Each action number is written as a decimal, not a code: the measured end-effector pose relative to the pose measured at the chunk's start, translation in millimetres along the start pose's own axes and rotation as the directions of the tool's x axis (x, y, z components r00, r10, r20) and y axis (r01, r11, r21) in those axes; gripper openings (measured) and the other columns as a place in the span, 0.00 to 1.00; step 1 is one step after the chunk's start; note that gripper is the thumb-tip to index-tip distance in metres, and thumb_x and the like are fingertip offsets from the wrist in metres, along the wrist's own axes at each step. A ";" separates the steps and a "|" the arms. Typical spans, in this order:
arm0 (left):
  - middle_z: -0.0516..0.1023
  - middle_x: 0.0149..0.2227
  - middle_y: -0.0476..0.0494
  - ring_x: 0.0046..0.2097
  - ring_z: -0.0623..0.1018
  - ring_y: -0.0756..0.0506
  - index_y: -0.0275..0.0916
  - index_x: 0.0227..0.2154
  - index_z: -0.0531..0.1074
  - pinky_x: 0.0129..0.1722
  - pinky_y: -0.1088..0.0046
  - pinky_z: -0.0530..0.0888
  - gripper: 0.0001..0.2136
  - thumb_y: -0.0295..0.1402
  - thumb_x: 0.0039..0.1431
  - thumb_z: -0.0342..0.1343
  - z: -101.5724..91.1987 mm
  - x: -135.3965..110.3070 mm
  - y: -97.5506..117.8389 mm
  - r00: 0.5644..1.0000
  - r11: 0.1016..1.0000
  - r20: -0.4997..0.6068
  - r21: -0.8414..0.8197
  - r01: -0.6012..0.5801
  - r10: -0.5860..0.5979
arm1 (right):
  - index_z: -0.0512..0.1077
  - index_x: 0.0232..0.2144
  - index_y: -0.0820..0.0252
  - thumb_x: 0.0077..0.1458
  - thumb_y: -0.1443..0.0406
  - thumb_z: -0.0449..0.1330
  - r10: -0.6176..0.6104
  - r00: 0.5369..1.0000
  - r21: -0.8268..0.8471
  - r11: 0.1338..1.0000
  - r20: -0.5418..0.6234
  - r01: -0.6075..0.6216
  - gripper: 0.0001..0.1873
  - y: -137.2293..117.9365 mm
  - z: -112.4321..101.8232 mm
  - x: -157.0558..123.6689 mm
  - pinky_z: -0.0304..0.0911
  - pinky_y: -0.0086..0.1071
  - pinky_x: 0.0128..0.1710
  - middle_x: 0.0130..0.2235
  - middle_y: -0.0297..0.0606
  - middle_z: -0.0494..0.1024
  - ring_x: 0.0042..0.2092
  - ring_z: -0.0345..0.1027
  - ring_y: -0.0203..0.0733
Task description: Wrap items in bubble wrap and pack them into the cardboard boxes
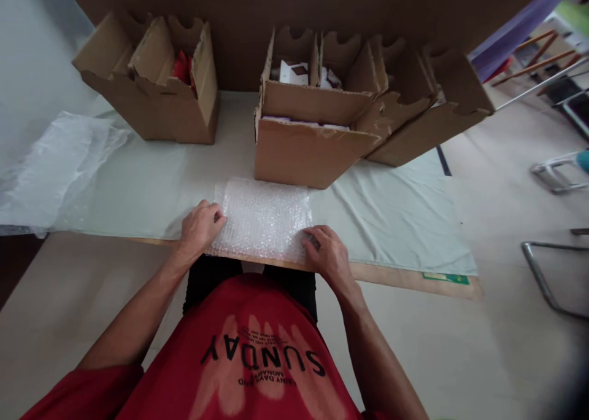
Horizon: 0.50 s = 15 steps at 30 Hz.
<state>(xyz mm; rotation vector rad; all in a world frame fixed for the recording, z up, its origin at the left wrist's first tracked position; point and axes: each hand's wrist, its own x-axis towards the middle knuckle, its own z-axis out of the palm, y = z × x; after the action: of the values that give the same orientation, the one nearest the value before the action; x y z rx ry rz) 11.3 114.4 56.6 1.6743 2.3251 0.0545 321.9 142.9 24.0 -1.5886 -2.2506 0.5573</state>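
Note:
A rectangular piece of bubble wrap (pixel 267 220) lies flat at the table's front edge, directly before me. My left hand (pixel 202 226) is closed at its left side, thumb and fingers pinching the edge. On the opposite side my right hand (pixel 327 251) has curled fingers gripping the lower right edge. Whether anything is inside or under the wrap I cannot tell. Just behind it stands a cardboard box (pixel 313 156) with dividers, holding a white carton (pixel 293 73) and some purple-edged items in its front slot.
More open cardboard boxes stand right (pixel 407 125) and left (pixel 177 116), the left one with red packets (pixel 183 69). A pile of clear plastic wrap (pixel 55 168) lies far left. A pale green cloth (pixel 400 217) covers the table. Metal chair legs (pixel 543 279) show at right.

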 end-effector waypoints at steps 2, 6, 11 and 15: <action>0.77 0.42 0.41 0.43 0.78 0.41 0.41 0.33 0.76 0.36 0.69 0.69 0.08 0.33 0.61 0.51 -1.7 -2.5 1.5 0.999 1.000 -0.031 0.000 -0.015 0.015 | 0.77 0.44 0.59 0.60 0.64 0.58 0.043 0.999 -0.001 0.999 0.012 -0.043 0.12 -2.9 -2.1 2.9 0.66 0.35 0.43 0.44 0.44 0.78 0.41 0.73 0.44; 0.78 0.37 0.44 0.36 0.77 0.44 0.41 0.29 0.73 0.36 0.69 0.69 0.07 0.35 0.58 0.52 -9.1 -11.5 4.2 0.992 0.992 -0.125 -0.126 -0.020 0.004 | 0.77 0.37 0.59 0.61 0.62 0.60 0.117 0.992 -0.098 0.989 0.043 -0.113 0.08 -12.5 -6.2 11.6 0.63 0.34 0.40 0.44 0.44 0.77 0.40 0.72 0.44; 0.73 0.23 0.51 0.28 0.72 0.48 0.42 0.25 0.69 0.31 0.72 0.66 0.06 0.37 0.52 0.52 -5.1 -21.5 0.3 0.996 0.910 -0.048 -0.412 0.045 -0.072 | 0.77 0.34 0.59 0.60 0.66 0.59 0.093 0.995 -0.184 0.979 0.046 -0.083 0.07 -19.4 -4.0 17.9 0.60 0.36 0.41 0.46 0.46 0.77 0.42 0.71 0.46; 0.69 0.20 0.54 0.24 0.69 0.49 0.42 0.23 0.67 0.28 0.73 0.64 0.07 0.39 0.49 0.51 4.7 -27.0 -7.7 0.996 0.857 -0.005 -0.511 0.072 -0.087 | 0.76 0.34 0.59 0.61 0.68 0.56 0.047 0.999 -0.203 0.978 -0.003 -0.047 0.09 -22.0 -6.6 15.4 0.58 0.37 0.41 0.47 0.46 0.78 0.44 0.71 0.46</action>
<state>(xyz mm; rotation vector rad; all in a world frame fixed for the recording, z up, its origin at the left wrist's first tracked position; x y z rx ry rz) 13.2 86.0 56.1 1.3110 2.1369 0.6260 302.1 151.6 41.2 -1.7411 -2.3400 0.3497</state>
